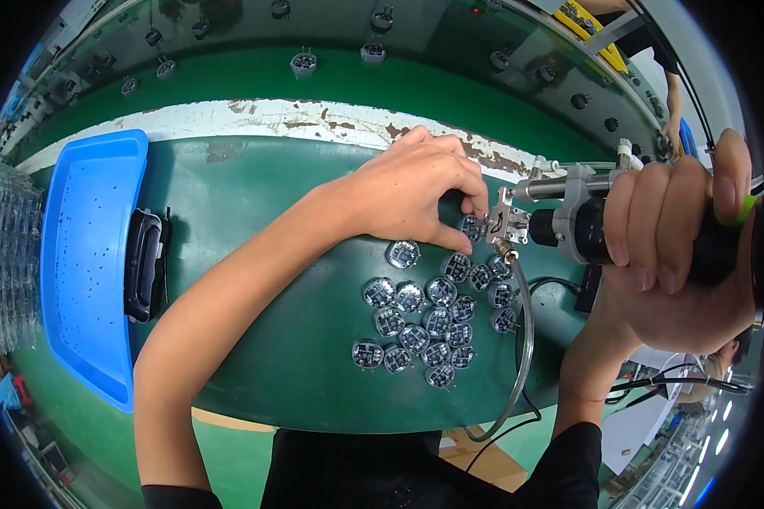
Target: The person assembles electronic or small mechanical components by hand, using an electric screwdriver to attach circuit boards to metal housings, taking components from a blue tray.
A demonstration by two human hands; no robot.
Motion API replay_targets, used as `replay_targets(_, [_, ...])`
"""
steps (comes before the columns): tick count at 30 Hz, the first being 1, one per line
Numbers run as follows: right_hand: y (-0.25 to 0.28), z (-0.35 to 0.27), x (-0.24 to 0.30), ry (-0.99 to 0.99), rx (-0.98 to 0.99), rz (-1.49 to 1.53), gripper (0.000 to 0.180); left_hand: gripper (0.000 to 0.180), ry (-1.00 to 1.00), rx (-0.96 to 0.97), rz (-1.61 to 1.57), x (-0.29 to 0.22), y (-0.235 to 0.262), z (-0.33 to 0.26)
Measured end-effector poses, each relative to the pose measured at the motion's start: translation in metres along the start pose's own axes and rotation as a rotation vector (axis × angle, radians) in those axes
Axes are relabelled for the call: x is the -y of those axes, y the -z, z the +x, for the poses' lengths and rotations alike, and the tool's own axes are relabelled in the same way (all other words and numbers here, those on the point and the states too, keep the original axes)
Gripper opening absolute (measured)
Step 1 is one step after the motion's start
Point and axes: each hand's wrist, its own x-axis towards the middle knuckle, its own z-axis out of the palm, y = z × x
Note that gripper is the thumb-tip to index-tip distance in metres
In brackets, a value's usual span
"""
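Note:
My left hand (412,191) reaches across the green work mat with thumb and fingers curled around a small round electronic module (472,227). That module sits directly at the metal nose of a black and silver powered screwdriver (581,229). My right hand (675,229) is wrapped around the screwdriver's black body, which lies roughly level and points left. A clear hose (525,348) curves down from its metal nose block. Several more round modules (414,338), silver-rimmed with dark component faces, lie grouped on the mat below my left hand.
A blue tray (89,263) with small dark specks stands at the left, beside a black holder (147,265). Stacked clear plastic trays (8,254) are at the far left. Beyond the chipped white edge (272,119), a green conveyor belt (229,76) carries spaced parts. Another person's arm (673,106) shows upper right.

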Motion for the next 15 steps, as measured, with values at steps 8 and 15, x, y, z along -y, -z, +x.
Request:
replay_targets(8, [0.0030, 0.0021, -0.0046, -0.003, 0.013, -0.038, 0.021, 0.035, -0.003, -0.014, -0.002, 0.0005, -0.0006, -0.0003])
replay_targets(15, [0.0003, 0.0043, -0.0055, -0.018, 0.046, -0.050, 0.021, 0.036, -0.001, -0.009, 0.005, 0.0004, -0.0010, -0.0001])
